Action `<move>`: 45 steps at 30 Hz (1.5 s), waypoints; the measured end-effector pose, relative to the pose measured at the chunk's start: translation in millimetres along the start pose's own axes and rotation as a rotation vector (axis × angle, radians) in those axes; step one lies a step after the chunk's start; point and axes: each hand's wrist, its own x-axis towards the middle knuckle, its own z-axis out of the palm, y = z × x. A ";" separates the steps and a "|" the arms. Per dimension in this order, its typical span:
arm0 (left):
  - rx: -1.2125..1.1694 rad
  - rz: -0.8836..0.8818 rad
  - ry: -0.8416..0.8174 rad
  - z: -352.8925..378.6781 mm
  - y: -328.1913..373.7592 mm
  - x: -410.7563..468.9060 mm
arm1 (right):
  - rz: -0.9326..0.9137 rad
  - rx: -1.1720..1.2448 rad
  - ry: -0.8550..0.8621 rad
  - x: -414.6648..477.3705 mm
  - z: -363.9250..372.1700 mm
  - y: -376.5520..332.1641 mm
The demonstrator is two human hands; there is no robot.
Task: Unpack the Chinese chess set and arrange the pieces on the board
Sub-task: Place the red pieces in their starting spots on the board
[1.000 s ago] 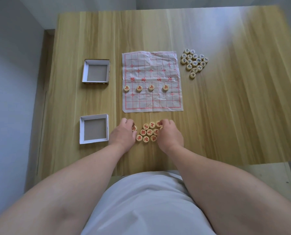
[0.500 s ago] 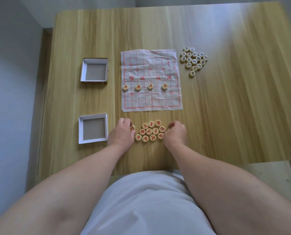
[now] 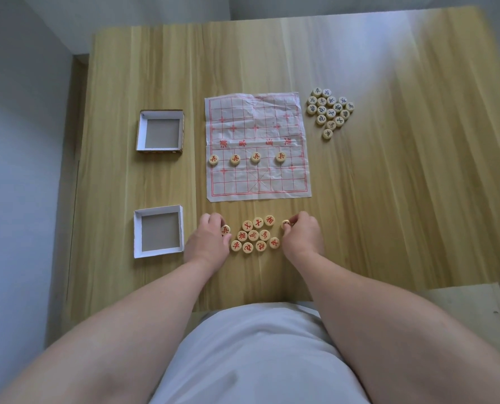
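Note:
A creased paper chess board (image 3: 257, 123) with red lines lies in the middle of the wooden table. Several red soldier pieces (image 3: 255, 157) stand in a row on its near half. A cluster of red-lettered pieces (image 3: 254, 236) sits on the table just in front of the board. My left hand (image 3: 209, 239) rests at the cluster's left edge, fingers curled round a red piece (image 3: 225, 229). My right hand (image 3: 302, 234) is at the cluster's right, pinching another piece (image 3: 285, 224) at its fingertips.
A heap of black-lettered pieces (image 3: 329, 112) lies right of the board's far corner. Two open white box halves sit to the left, one far (image 3: 160, 131) and one near (image 3: 159, 231). The table's near edge runs close to my body.
My right hand has slid to the right, off the red cluster, taking one piece out with it. My left hand has stayed at the cluster's left edge.

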 end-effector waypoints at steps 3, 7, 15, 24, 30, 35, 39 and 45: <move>-0.012 -0.018 -0.004 -2.6 1.7 3.0 | 0.005 0.053 0.012 9.2 -7.1 -9.6; -0.047 -0.043 0.022 -9.0 6.6 11.3 | -0.050 0.152 -0.024 24.6 -12.7 -42.7; -0.074 -0.075 0.065 -21.8 16.7 34.9 | -0.153 0.135 -0.142 55.3 -7.1 -83.9; -0.082 -0.068 0.044 -18.9 32.9 52.1 | -0.159 0.109 -0.212 70.1 -8.4 -79.9; -0.092 -0.035 0.053 -24.5 43.6 65.8 | -0.169 0.086 -0.204 69.3 -2.6 -75.5; -0.079 0.009 0.076 -29.6 53.9 81.4 | -0.182 0.078 -0.217 70.0 -1.1 -75.8; -0.078 0.039 0.076 -32.6 63.4 93.5 | -0.197 0.066 -0.202 66.8 -0.1 -76.9; -0.083 0.152 0.106 -41.0 96.6 115.5 | -0.249 0.090 -0.182 63.4 -5.2 -67.7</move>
